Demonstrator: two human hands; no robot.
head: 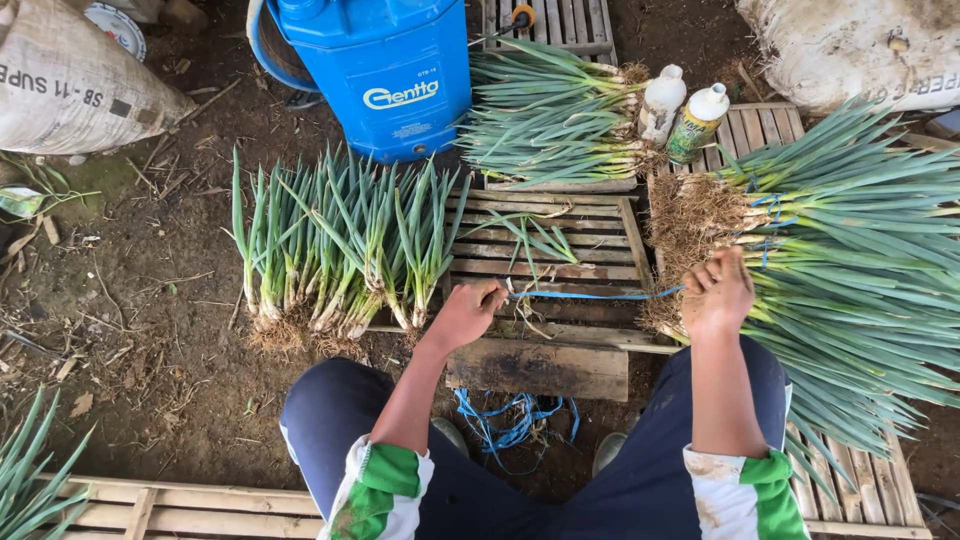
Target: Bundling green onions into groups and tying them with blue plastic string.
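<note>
Between the two fists, a blue plastic strap (pixel 592 294) runs taut and level above the slatted wooden pallet (pixel 545 262). At its left end the left hand (pixel 468 312) has its fingers curled tight round the strap. At the other end the right hand (pixel 718 294) is clenched on it too, pressed against the rooty base of a big bundle of green onions (pixel 850 270) lying on its side. Loose blue strap pieces (pixel 515 420) sit on the soil between the knees. Smaller onion bunches (pixel 340 250) lean just left of the pallet, below a blue sprayer tank (pixel 385 70); two plastic bottles (pixel 680 110) stand further back.
</note>
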